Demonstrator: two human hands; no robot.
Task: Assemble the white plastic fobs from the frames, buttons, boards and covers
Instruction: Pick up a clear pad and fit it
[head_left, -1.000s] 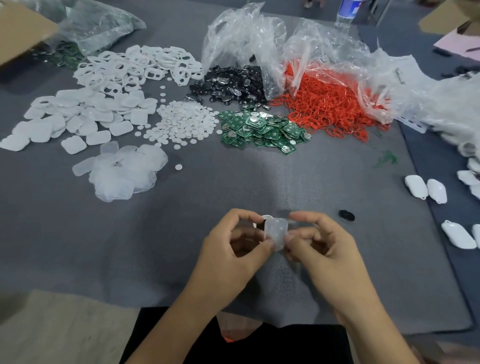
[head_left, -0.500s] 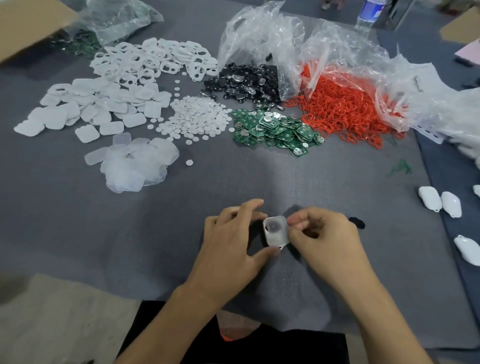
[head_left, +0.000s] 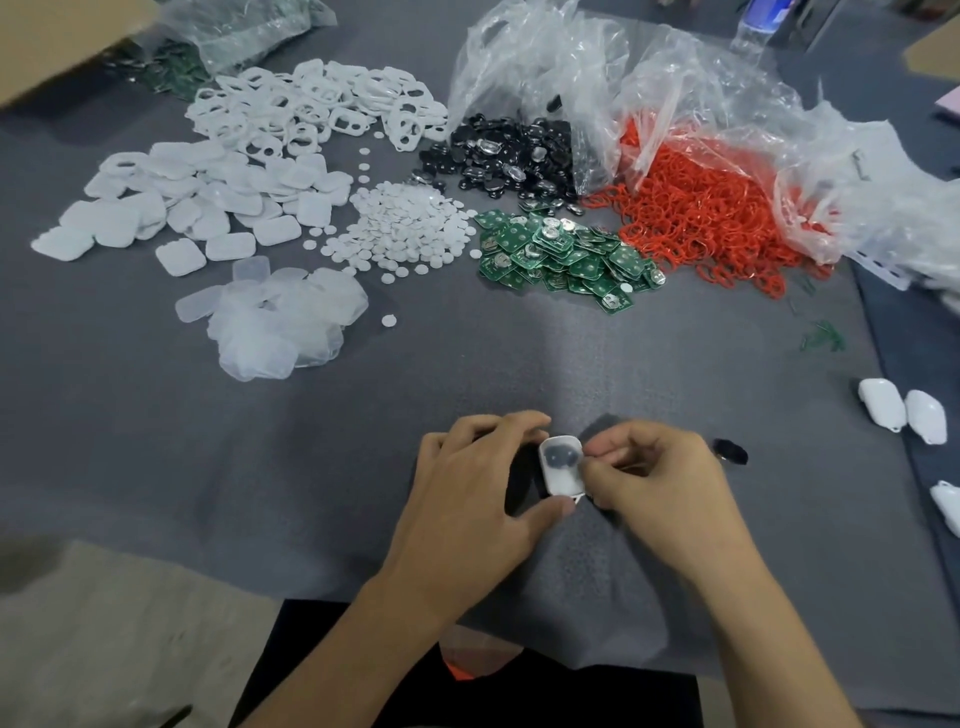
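Fob (head_left: 561, 465) sits on the near side of the green board pile (head_left: 561, 254), well apart from it, held between both hands low over the grey mat (head_left: 337, 441). Long axis runs near to far, roughly toward the board pile. Dark oval patch shows through the translucent face at the far end; small tab sticks out at the near end. Broad face turned up to the camera.

Left hand (head_left: 467, 499): fingers curled, forefinger tip on the fob's far end, thumb tip at the near end by the tab, so it pinches the fob lengthwise. Right hand (head_left: 649, 483): fingers curled in, tips pinching the fob's right edge. Cannot tell whether the fob touches the mat.

Around the board pile:
- just left of it, touching its edge, heap of small white round buttons (head_left: 405, 228)
- further left, white covers (head_left: 208, 202); beyond those, white frames (head_left: 311, 109)
- left and nearer, loose stack of translucent covers (head_left: 280, 322)
- just behind it, black parts (head_left: 509, 156) spilling from a clear plastic bag (head_left: 545, 67)
- just right of it, red rings (head_left: 701, 208), partly in another bag
- far right and nearer, finished white fobs (head_left: 904, 410) at the mat's edge
- single black piece (head_left: 730, 451) on the mat just beside the right hand
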